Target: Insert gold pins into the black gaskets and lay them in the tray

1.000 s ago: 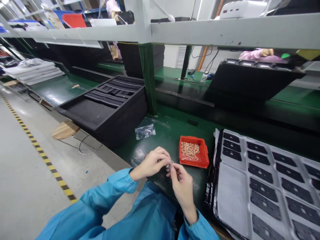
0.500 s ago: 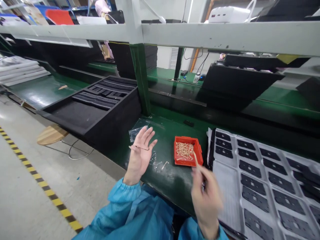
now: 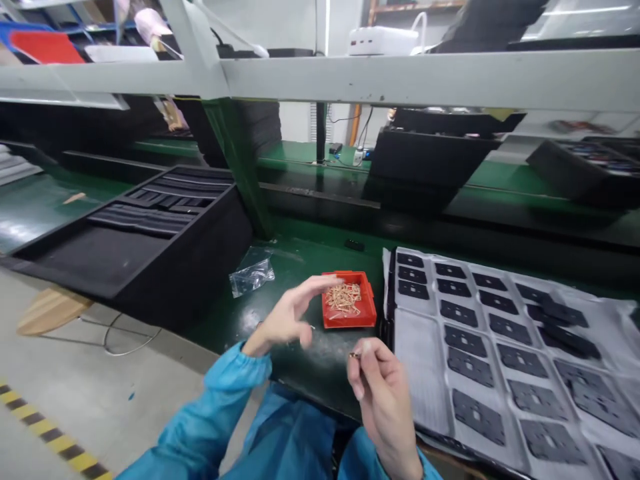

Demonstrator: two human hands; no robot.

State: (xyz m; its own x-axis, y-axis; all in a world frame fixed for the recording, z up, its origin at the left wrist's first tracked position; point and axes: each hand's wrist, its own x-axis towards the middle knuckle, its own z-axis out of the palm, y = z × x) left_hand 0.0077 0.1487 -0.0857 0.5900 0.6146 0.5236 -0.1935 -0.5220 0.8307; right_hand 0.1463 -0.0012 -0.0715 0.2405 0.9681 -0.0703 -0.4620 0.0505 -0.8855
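My left hand (image 3: 290,313) hovers over the green bench with fingers stretched toward the small red tray (image 3: 370,313) of thin tan metal pieces; it holds nothing I can see. My right hand (image 3: 377,380) is lower and nearer me, fingers curled, pinching a tiny metal piece (image 3: 354,356) between thumb and forefinger. A crumpled clear plastic bag (image 3: 251,273) lies left of the red tray.
A large white tray (image 3: 425,347) with several black flat parts fills the bench to the right. A black foam compartment tray (image 3: 125,227) sits left, past a green post (image 3: 240,167). A grey shelf (image 3: 400,77) runs overhead. A wooden stool (image 3: 50,310) stands on the floor.
My left hand turned from palm-up near the bag to reaching toward the red tray. My right hand drew back, now pinching a small piece. The view swung right.
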